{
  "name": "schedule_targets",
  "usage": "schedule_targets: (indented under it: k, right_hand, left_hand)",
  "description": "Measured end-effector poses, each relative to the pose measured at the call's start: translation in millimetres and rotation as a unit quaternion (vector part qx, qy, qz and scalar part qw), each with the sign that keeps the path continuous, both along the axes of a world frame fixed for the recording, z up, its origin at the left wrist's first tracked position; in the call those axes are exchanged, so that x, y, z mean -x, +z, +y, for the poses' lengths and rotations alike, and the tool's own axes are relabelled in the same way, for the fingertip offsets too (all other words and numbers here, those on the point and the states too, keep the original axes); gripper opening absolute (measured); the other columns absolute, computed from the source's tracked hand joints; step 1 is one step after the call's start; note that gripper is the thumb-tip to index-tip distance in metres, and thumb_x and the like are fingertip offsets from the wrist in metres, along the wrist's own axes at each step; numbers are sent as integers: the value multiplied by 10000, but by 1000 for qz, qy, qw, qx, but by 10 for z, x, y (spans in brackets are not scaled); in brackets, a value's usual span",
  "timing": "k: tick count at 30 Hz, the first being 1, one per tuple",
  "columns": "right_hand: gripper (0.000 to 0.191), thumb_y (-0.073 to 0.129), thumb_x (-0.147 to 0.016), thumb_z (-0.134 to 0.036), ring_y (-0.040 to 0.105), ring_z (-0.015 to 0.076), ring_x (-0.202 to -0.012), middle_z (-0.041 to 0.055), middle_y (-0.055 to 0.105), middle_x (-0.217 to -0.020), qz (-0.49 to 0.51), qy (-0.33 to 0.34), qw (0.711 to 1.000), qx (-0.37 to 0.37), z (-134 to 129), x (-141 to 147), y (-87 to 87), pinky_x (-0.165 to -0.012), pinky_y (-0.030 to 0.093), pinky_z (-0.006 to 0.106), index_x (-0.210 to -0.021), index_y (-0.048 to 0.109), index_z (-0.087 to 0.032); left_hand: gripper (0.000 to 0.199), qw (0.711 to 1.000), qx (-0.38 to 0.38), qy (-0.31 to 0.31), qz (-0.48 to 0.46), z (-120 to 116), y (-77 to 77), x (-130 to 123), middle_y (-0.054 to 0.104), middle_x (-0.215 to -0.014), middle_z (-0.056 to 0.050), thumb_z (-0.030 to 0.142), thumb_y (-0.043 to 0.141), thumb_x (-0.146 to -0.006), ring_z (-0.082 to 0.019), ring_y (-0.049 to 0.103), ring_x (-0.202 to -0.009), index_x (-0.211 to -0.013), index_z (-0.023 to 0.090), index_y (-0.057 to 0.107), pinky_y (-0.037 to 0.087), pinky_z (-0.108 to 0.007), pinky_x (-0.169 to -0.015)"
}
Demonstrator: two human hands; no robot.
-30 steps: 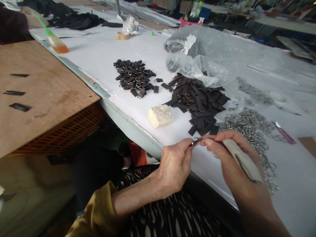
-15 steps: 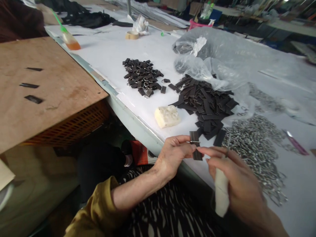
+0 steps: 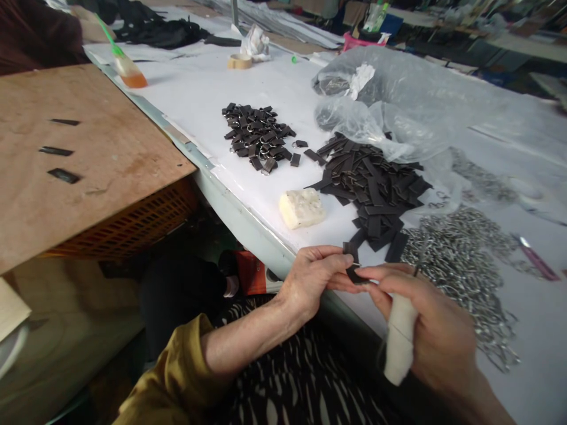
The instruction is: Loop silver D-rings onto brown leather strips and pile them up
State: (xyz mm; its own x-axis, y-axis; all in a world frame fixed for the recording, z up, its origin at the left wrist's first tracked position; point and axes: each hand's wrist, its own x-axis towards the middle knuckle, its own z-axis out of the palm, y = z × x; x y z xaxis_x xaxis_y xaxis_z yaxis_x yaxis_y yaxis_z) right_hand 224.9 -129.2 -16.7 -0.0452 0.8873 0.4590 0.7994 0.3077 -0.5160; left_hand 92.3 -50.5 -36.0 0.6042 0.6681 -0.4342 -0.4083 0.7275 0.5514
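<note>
My left hand (image 3: 312,277) is closed, thumb and fingers pinching a short dark strip (image 3: 352,260) with a metal ring on it. The strip is bent at its lower end, where the fingertips of my right hand (image 3: 429,319) grip it. Also in my right hand is a tool with a white wrapped handle (image 3: 399,342); a thin dark shaft shows above the fingers, and its kind is unclear. Just beyond the hands lies a pile of loose dark strips (image 3: 372,183). Beside my right hand is a heap of metal rings (image 3: 456,265).
A yellowish-white block (image 3: 302,208) sits near the table edge. Behind it is a pile of folded strips with rings (image 3: 257,136). Clear plastic bags (image 3: 411,88), a purple cutter (image 3: 538,260), a tape roll (image 3: 240,61) and a bottle of orange liquid (image 3: 130,74) are also around. A wooden board (image 3: 88,147) adjoins at left.
The strip was held flat and straight with the ring across it; now its lower end is bent. My right fingertips have closed on that end, and the left thumb now covers part of the ring.
</note>
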Motion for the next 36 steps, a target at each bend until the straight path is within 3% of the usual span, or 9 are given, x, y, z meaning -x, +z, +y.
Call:
schedule_targets:
  k: [4, 8, 11, 15, 22, 27, 36]
  right_hand:
    - [139, 616, -806, -223, 628, 174, -819, -1, 648, -920, 34, -118, 992, 1, 45, 116, 48, -718, 503, 295, -913, 541, -272]
    - [115, 621, -804, -296, 617, 161, -753, 5, 638, -859, 62, -168, 983, 43, 117, 153, 102, -594, 487, 255, -880, 545, -253]
    - [108, 608, -810, -311, 600, 145, -707, 6, 626, -826, 81, -171, 979, 75, 160, 148, 137, -554, 470, 242, -855, 537, -242]
    - [121, 616, -801, -314, 601, 143, -707, 7, 624, -828, 101, -172, 976, 88, 178, 141, 148, -556, 475, 241, -848, 533, -238]
    - [173, 643, -775, -345, 622, 153, -745, 21, 644, -939, 152, -168, 967, 114, 204, 89, 136, -579, 506, 254, -872, 540, -247]
    - [161, 646, -774, -344, 630, 157, -804, 9, 649, -907, 170, -147, 967, 121, 235, 59, 149, -610, 516, 241, -858, 542, -253]
    - [121, 635, -779, -288, 626, 151, -750, 13, 644, -884, 149, -152, 972, 99, 306, 118, 122, -601, 510, 260, -836, 537, -243]
  left_hand:
    - [158, 996, -85, -3, 25, -15, 61, 16, 595, -539, -1, 253, 660, -711, -137, 629, -547, -656, 116, 604, 520, -260, -644]
    - [208, 988, -148, -10, 51, -33, 108, 48, 629, -580, -24, 284, 580, -798, -145, 637, -618, -694, 114, 641, 512, -271, -718]
    - [244, 981, -186, -13, 44, -52, 92, 59, 643, -634, -41, 333, 586, -806, -158, 630, -685, -758, 106, 662, 498, -276, -735]
    - [201, 983, -180, -10, 45, -68, 58, 45, 643, -689, -43, 250, 674, -730, -151, 600, -704, -852, 91, 676, 475, -281, -759]
    - [203, 980, -188, -18, 60, -56, 78, 19, 655, -726, -79, 249, 608, -778, -158, 600, -692, -844, 72, 680, 477, -301, -745]
    - [187, 979, -192, -15, 69, -48, 89, 32, 645, -707, -70, 239, 579, -793, -160, 610, -685, -820, 78, 671, 486, -302, -737]
    - [199, 974, -203, -9, 98, -60, 68, 13, 637, -695, -69, 261, 566, -800, -159, 605, -684, -802, 83, 657, 487, -292, -723]
